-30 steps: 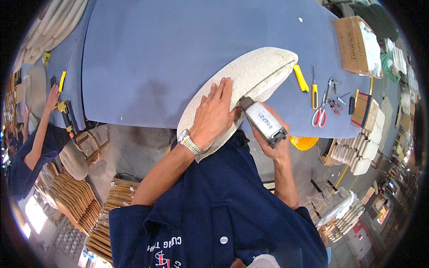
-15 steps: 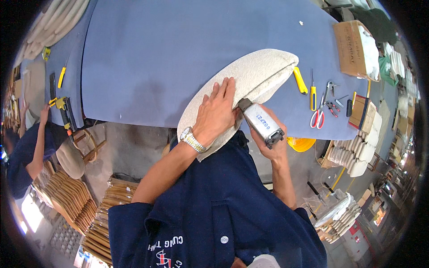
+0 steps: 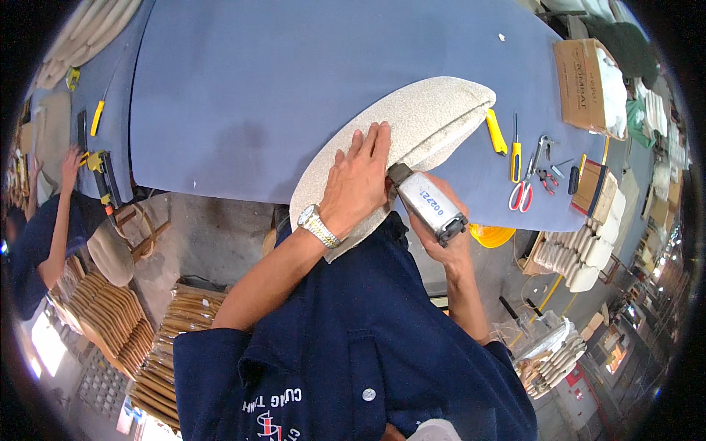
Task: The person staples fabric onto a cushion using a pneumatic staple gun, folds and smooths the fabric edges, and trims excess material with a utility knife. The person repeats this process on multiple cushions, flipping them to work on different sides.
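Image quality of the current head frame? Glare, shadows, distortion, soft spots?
Head view, lower left: bright patch blown out; head view, centre-left: soft shadow on the blue tabletop; head view, rim: fisheye bending, black corners, soft detail; head view, centre: left hand and silver tool reasonably sharp.

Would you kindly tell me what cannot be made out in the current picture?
All in the head view:
Right hand: most of its fingers, hidden by the grey tool.
Cream pad: its underside, hidden by its own upper face.
Yellow round object: its far part, hidden by the blue table.
Co-worker: the head, lost in blur at the left rim.
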{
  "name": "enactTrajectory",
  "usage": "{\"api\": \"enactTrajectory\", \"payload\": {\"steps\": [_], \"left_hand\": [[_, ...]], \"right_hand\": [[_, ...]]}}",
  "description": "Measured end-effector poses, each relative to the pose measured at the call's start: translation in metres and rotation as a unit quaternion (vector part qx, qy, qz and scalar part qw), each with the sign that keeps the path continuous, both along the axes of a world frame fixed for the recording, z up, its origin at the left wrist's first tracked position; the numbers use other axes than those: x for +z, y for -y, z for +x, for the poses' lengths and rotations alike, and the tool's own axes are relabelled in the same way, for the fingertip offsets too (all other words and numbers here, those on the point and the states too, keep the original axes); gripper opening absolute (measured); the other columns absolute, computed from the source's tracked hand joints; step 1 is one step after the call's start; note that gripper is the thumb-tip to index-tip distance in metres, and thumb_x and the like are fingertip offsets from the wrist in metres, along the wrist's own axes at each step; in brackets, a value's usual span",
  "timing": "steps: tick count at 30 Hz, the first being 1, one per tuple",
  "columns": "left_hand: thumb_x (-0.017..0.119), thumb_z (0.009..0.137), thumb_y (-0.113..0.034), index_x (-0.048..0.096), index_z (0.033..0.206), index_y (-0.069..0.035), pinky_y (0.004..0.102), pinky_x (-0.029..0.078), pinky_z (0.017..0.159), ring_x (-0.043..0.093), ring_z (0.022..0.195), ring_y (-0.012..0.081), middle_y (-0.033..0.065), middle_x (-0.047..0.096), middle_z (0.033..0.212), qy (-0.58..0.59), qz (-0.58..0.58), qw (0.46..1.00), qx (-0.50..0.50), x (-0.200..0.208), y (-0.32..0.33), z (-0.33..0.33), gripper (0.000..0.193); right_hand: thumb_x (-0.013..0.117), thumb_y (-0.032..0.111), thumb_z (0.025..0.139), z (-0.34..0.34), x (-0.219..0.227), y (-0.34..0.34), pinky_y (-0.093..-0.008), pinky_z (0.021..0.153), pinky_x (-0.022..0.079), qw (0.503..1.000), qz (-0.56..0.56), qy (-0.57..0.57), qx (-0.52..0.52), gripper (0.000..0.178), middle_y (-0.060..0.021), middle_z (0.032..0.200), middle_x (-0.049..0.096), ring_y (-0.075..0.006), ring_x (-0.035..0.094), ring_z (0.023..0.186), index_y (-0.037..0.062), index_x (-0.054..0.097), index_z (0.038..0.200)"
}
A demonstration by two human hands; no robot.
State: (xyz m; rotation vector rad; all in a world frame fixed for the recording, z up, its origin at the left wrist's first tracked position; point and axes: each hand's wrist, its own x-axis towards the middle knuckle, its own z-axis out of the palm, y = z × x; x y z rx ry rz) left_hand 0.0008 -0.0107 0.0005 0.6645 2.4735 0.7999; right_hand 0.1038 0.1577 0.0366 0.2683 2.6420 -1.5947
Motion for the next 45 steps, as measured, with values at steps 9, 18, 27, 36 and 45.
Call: {"api": "enactTrajectory", "payload": {"steps": [9, 18, 27, 36, 45], "left_hand": [[0.075, 0.076, -0.001, 0.030, 0.155, 0.006, 0.0649, 0.043, 0.112, 0.042, 0.145, 0.0487, 0.0296, 0.042, 0.158, 0.051, 0.016, 0.998, 0.024, 0.011, 0.004, -0.006, 0.092], [0.075, 0.074, 0.004, 0.022, 0.163, -0.004, 0.0628, 0.042, 0.114, 0.040, 0.146, 0.0503, 0.0351, 0.038, 0.158, 0.016, 0.019, 1.000, -0.009, -0.003, 0.001, 0.000, 0.104], [0.093, 0.067, -0.052, 0.010, 0.168, -0.016, 0.0614, 0.016, 0.127, 0.010, 0.159, 0.0443, 0.0299, 0.009, 0.171, 0.325, 0.254, 0.907, -0.090, -0.040, 0.070, -0.050, 0.136], [0.073, 0.090, -0.035, 0.013, 0.167, -0.010, 0.0606, 0.024, 0.124, 0.017, 0.157, 0.0495, 0.0299, 0.019, 0.169, 0.128, 0.035, 0.991, -0.027, -0.012, 0.054, 0.013, 0.100], [0.072, 0.089, -0.019, 0.016, 0.165, -0.006, 0.0605, 0.035, 0.119, 0.028, 0.153, 0.0492, 0.0259, 0.024, 0.169, 0.064, 0.018, 0.998, -0.004, -0.004, 0.053, 0.024, 0.095]], "right_hand": [[0.077, 0.009, 0.075, 0.013, -0.010, -0.003, -0.0382, 0.100, 0.055, 1.000, 0.001, -0.013, 0.023, 0.060, -0.0191, 0.132, 0.070, -0.0355, 0.071, 0.116, 0.0027, 0.065, 0.134], [0.074, 0.002, 0.074, 0.002, 0.003, 0.004, -0.0346, 0.096, 0.054, 0.999, -0.024, 0.038, 0.027, 0.063, -0.0178, 0.122, 0.071, -0.0346, 0.072, 0.111, 0.0027, 0.062, 0.135], [0.073, 0.002, 0.079, 0.004, -0.005, 0.013, -0.0338, 0.095, 0.054, 0.999, -0.012, -0.035, 0.012, 0.056, -0.0165, 0.122, 0.071, -0.0290, 0.072, 0.109, 0.0015, 0.063, 0.134], [0.074, 0.004, 0.080, 0.016, -0.014, 0.018, -0.0357, 0.096, 0.056, 0.999, 0.006, -0.037, -0.012, 0.055, -0.0185, 0.126, 0.071, -0.0312, 0.073, 0.112, 0.0005, 0.063, 0.134], [0.077, 0.006, 0.078, 0.023, -0.012, 0.015, -0.0364, 0.097, 0.057, 0.999, 0.006, -0.038, 0.013, 0.059, -0.0183, 0.130, 0.071, -0.0316, 0.072, 0.116, 0.0022, 0.064, 0.135]]}}
